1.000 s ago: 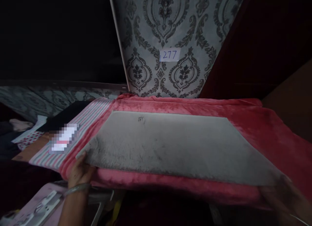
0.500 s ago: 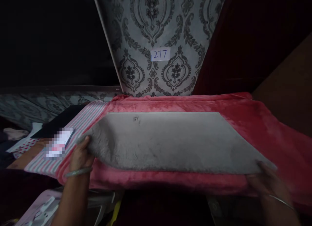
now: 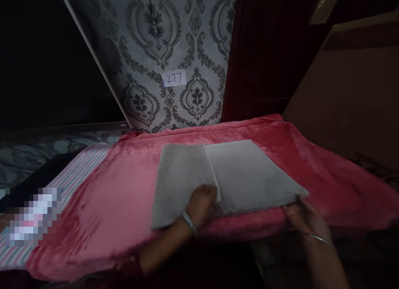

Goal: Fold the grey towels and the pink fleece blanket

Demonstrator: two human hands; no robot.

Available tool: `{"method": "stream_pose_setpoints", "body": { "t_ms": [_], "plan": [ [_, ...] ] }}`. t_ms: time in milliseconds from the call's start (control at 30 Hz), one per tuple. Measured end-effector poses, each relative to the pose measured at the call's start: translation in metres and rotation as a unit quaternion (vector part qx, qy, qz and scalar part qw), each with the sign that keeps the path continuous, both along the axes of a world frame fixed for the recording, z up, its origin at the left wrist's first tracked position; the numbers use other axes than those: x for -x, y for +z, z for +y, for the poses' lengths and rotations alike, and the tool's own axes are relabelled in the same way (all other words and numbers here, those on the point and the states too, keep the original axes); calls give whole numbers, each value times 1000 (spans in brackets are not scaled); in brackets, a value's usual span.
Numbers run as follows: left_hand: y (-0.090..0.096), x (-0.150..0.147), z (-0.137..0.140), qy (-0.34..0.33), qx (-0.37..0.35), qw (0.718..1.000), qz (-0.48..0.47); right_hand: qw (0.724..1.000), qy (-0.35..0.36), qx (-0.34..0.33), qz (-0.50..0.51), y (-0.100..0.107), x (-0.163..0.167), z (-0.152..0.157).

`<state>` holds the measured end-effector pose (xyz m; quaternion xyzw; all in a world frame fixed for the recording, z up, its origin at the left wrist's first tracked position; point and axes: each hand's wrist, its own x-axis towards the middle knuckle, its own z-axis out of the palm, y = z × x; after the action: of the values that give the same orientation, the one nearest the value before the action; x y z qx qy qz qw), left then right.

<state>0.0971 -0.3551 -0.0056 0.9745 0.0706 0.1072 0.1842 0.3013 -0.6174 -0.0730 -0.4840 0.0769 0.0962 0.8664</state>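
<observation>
A soft, flat, gray cloth with straight sides [image 3: 249, 172] lies on a fuzzy pinkish-red blanket [image 3: 124, 177], out in front of the person. Its long way runs from left to right. The left part is folded over, so it makes a gray flap [image 3: 181, 168] on top, and the edge of that flap goes from the far side to the near side, close to the middle. The left hand [image 3: 201, 206] is right at the near end of that edge. Its fingers are bent close together and look to be pinching the flap's near corner, but the fingertips are hard to see. The right hand [image 3: 301, 212] is pinching the near right corner of the cloth. So the left hand is nearer to the flap's edge, the right hand is nearer to the right end, and most of the cloth lies ahead of both grips. A bare bit of the bottom layer sits between the hands. Well off to the left is a striped pink, gray and white cloth [image 3: 89, 170]. Behind, a white paper with a blue 277 [image 3: 174, 78] is on the gray patterned wall [image 3: 152, 35].
</observation>
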Motion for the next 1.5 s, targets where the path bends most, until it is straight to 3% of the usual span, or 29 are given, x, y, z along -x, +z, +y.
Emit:
{"method": "stream_pose_setpoints", "body": {
  "t_ms": [67, 133, 167, 233, 300, 400, 500, 600, 700, 833, 967, 1067, 1367, 1500],
  "plan": [
    [-17, 9, -9, 1, -68, 998, 10, 992, -94, 71, -35, 6, 3, -5],
    [-23, 19, -10, -11, -86, 996, 10, 955, -202, 168, -138, 20, 9, 0],
    [-23, 23, -9, -14, -87, 996, 7, 934, -217, 209, -194, 30, 13, 7],
    [-22, 29, -6, -8, -89, 996, 2, 923, -120, 248, -270, 46, 19, 34],
    [-20, 32, -4, -2, -97, 995, 0, 924, 93, 239, -284, 56, 23, 72],
    [-20, 36, -3, 1, -114, 993, -1, 867, 341, 272, -240, 60, 23, 136],
    [-22, 43, -1, 0, -140, 990, -2, 790, 407, 377, -261, 59, 19, 191],
    [-22, 49, 3, 0, -164, 986, -5, 747, 359, 443, -341, 59, 16, 227],
    [-18, 48, 4, -5, -177, 984, -17, 760, 313, 424, -380, 57, 15, 244],
    [-19, 41, 0, -15, -180, 983, -26, 782, 273, 390, -403, 47, 14, 241],
    [-28, 39, -7, -27, -173, 985, -10, 777, 283, 406, -390, 35, 13, 228],
    [-29, 44, -8, -28, -149, 988, -11, 788, 286, 388, -384, 32, 13, 223],
    [0, 106, 25, 20, -132, 991, -11, 774, 263, 424, -390, 43, 13, 225],
    [-6, 121, 43, 65, -123, 990, -20, 766, 263, 432, -396, 41, 12, 226]
  ]
}}
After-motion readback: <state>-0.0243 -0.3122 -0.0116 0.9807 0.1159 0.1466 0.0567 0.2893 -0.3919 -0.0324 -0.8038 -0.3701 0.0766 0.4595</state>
